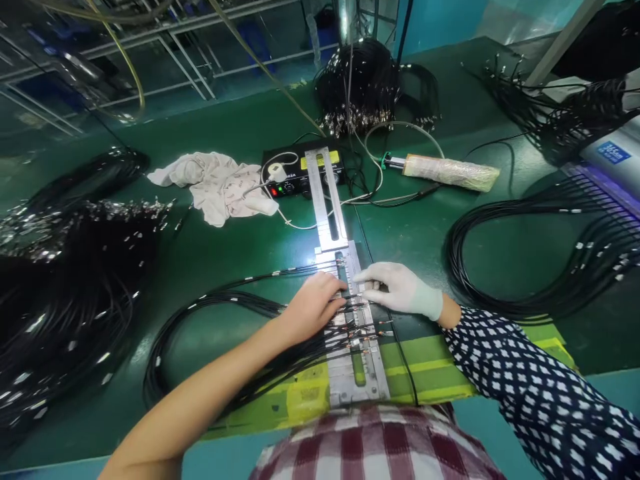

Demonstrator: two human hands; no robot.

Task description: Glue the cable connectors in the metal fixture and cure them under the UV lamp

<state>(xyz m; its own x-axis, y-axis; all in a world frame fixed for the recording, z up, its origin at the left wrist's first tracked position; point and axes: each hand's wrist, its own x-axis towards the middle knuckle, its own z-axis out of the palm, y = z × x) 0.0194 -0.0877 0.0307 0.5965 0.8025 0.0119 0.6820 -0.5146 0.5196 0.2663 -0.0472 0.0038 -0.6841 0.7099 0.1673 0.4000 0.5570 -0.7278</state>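
A slotted metal fixture lies lengthwise in front of me, with several thin black cables laid across it. My left hand, bare, rests at the fixture's left edge, thumb and fingertips closed on a black cable near its end. Opposite it, my right hand wears a white glove. Its thumb and fingers are bent together at the fixture's right edge, by the cable tips; whatever lies between them is too small to make out. Metal-tipped cable ends stick out on the fixture's right side, nearer my body.
Behind the fixture sit a black control box with lit indicators and a crumpled white cloth. A wrapped handheld tool lies to the right. Black cable bundles surround the area; a grey machine glows purple at right.
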